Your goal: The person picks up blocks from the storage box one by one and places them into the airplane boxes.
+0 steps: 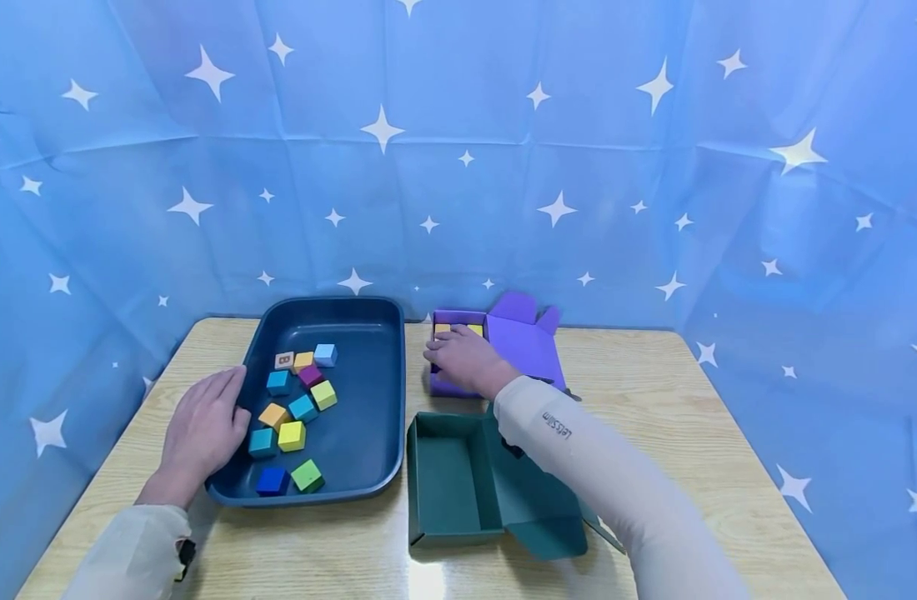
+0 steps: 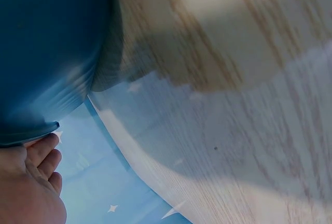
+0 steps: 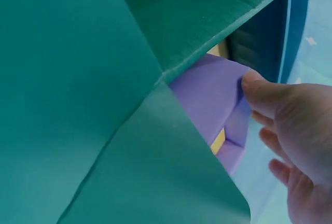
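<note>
Table [image 1: 338,550], one, wood-patterned. Green box [image 1: 451,540], one, set nearest the front on the right half; its lid [image 1: 537,467] is laid out to the right and is partly covered by the right sleeve [image 1: 616,467].

Tray [image 1: 372,392], dark blue, one, placed left of the green box. Twelve blocks are held in it, gathered toward its left side. From the front are counted: one dark blue block [image 1: 273,481], one green block [image 1: 307,476], three teal blocks [image 1: 263,443], two yellow blocks [image 1: 291,436], two orange blocks [image 1: 274,416], one magenta block [image 1: 311,376], one wooden block [image 1: 283,361] marked with a B, one light blue block [image 1: 325,355]. The tray's left rim is gripped by the left hand [image 1: 203,425], thumb inside, fingers together outside.

Purple box [image 1: 447,389], one, stood behind the green box, its lid [image 1: 529,342] spread to the right. At least two blocks are seen inside, one orange, one yellow; the full number cannot be told. The box's opening is partly covered by the right hand [image 1: 466,360]; its fingers are parted and loosely extended, its thumb at the purple edge, with nothing seen held.

Cloth [image 1: 458,67], blue, white-starred, hung behind.
</note>
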{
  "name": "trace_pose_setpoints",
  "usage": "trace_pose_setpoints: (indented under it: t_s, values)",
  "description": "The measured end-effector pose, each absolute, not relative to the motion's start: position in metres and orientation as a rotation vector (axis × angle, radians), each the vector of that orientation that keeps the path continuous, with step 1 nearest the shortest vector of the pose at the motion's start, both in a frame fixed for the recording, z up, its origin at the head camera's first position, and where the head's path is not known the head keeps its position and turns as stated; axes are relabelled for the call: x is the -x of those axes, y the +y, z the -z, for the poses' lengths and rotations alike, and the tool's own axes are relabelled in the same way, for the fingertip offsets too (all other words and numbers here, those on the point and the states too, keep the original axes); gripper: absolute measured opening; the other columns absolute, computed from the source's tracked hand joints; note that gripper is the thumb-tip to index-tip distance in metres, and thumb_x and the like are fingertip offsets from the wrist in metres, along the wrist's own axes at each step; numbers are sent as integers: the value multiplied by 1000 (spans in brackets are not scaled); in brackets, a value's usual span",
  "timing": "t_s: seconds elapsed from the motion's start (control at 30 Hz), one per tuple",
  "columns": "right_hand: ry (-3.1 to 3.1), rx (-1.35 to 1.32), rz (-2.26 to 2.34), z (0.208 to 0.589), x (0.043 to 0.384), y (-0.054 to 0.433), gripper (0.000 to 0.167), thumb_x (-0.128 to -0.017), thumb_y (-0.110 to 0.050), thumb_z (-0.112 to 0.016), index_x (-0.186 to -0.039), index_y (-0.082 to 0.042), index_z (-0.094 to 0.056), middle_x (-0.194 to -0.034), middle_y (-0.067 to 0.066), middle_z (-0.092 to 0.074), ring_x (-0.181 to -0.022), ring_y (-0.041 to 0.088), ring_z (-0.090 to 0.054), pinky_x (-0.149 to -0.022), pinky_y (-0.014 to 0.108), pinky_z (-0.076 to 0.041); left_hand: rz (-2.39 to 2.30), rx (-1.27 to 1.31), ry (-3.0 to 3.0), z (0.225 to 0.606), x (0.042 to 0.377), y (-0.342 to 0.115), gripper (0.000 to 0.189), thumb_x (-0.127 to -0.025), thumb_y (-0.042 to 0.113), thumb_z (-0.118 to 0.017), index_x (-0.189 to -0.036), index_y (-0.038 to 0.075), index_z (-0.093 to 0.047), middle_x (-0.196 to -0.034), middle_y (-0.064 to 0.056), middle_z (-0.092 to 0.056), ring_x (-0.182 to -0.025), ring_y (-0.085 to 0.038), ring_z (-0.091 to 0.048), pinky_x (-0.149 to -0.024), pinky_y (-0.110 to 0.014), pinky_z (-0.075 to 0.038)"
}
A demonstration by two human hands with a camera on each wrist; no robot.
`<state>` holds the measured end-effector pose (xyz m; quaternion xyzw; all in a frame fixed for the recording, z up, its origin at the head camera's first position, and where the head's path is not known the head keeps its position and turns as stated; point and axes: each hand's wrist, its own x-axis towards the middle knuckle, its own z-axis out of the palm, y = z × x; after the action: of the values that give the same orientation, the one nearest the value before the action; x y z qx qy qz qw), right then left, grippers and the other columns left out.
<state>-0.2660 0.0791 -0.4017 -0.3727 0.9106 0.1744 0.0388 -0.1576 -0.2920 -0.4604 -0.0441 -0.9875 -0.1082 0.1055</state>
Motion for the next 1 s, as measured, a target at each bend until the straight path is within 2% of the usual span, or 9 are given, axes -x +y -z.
trace_pose_setpoints:
  t_s: [0.2,0.4,0.77,1.0]
  values:
    - [2740,1148,-629,401,268,76,42,-99,-39,-53,-138,-22,-56,-148,-4,-51,-143,16,-41,-122,44,-25,311,123,-2910,459,158,-290,62,-92,15,-54,-147,-5,-34,-147,-28,-40,-134,-46,-34,-112,-64,-27]
    - [2724,1122,-682,396,271,79,34,-96,-37,-59,-127,-24,-64,-141,-7,-57,-136,12,-48,-121,41,-28,319,133,-2906,458,158,-290,62,-92,15,-53,-147,-6,-34,-146,-28,-41,-134,-47,-34,-111,-64,-28]
    - [2731,1074,-657,392,275,99,18,-92,-32,-66,-107,-22,-72,-118,-7,-69,-111,12,-64,-117,39,-34,322,141,-2899,459,156,-291,61,-92,15,-53,-147,-6,-34,-146,-28,-41,-133,-47,-34,-111,-64,-27]
    - [2747,1045,-560,388,279,121,9,-91,-17,-64,-94,-19,-72,-104,-4,-72,-98,14,-67,-115,43,-37,317,135,-2899,458,156,-290,62,-92,14,-53,-147,-6,-34,-146,-28,-40,-133,-47,-34,-112,-64,-27]
